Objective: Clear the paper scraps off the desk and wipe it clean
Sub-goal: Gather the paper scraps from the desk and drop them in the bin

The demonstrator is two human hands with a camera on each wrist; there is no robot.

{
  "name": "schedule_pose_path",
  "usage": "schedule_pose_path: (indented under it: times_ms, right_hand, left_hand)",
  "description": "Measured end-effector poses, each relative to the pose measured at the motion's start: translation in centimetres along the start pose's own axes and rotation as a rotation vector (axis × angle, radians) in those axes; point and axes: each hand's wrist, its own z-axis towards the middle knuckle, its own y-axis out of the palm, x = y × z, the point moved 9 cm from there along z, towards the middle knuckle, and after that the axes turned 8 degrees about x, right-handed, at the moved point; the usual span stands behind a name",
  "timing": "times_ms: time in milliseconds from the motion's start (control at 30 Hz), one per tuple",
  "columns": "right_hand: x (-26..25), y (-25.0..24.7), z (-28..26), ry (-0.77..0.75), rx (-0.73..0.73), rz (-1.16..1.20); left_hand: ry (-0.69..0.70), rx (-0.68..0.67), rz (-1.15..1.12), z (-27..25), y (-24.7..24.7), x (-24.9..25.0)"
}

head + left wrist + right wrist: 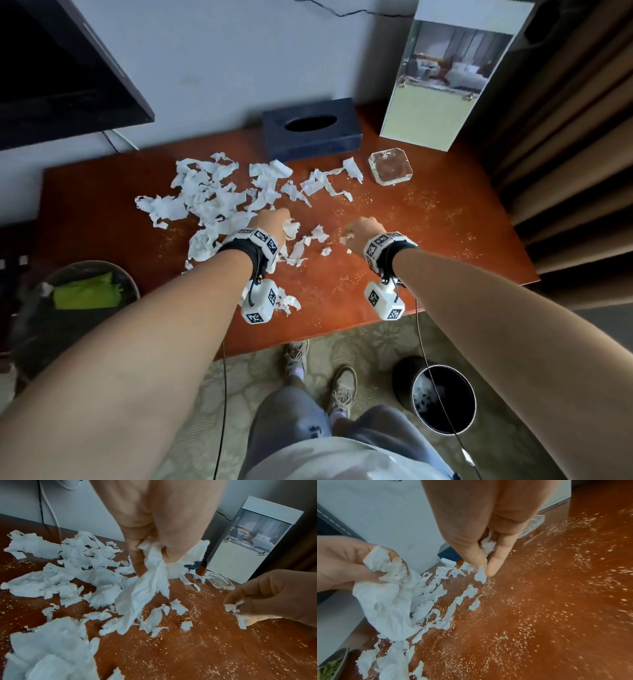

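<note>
White torn paper scraps lie strewn over the left and middle of the reddish-brown desk. My left hand hovers over the pile and grips a large crumpled scrap that hangs down to the desk. My right hand is a little to the right, pinching small scraps between thumb and fingers just above the wood. Fine pale crumbs speckle the desk, mostly on its right half.
A dark tissue box, a glass ashtray and a standing photo card sit along the back. On the floor at right stands a black bin holding white scraps. A green cloth lies on a dark chair at left.
</note>
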Motion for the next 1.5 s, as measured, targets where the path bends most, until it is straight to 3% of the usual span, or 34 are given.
schedule_pose_path:
  times_ms: [300,433,600,833,933,1100,1200,1333,1500]
  right_hand:
    - [-4.4,3.5,3.3,-0.141,-0.022,-0.132]
    - [-5.0,5.6,4.3,-0.167,-0.085,-0.192]
    - [-5.0,6.7,4.6,-0.033,-0.018,-0.087]
    - [-7.0,7.4,4.8,-0.066,0.012,-0.060]
    - [-6.5,7.3,4.9,0.027,-0.064,-0.030]
    - [-4.9,4.4,4.6,0.149,-0.010,0.048]
    - [-4.8,4.0,4.0,0.104,-0.056,0.034]
    - [-5.3,5.4,3.0,-0.029,-0.121,-0.096]
    - [-6.4,7.8,2.8,-0.148,-0.124,-0.093]
  left_hand:
    - [0.046,-0.175,-0.084,3.5,5.2,-2.0]
    - [0.103,-0.259,-0.017,4.2,7.8,-2.3]
    - [0.143,-0.254,0.032,4.5,8.8,-2.7]
    - [0.250,-0.240,0.083,4.5,9.0,-2.2]
    - [0.257,-0.256,0.097,5.0,8.6,-2.2]
    - [0.240,-0.314,0.069,6.3,8.7,-2.7]
    - [0.182,-0.377,0.057,7.3,10.6,-3.6]
    - [0.259,-0.297,0.008,5.3,6.1,-2.2]
    - [0.235,-0.287,-0.037,5.7,6.6,-3.5]
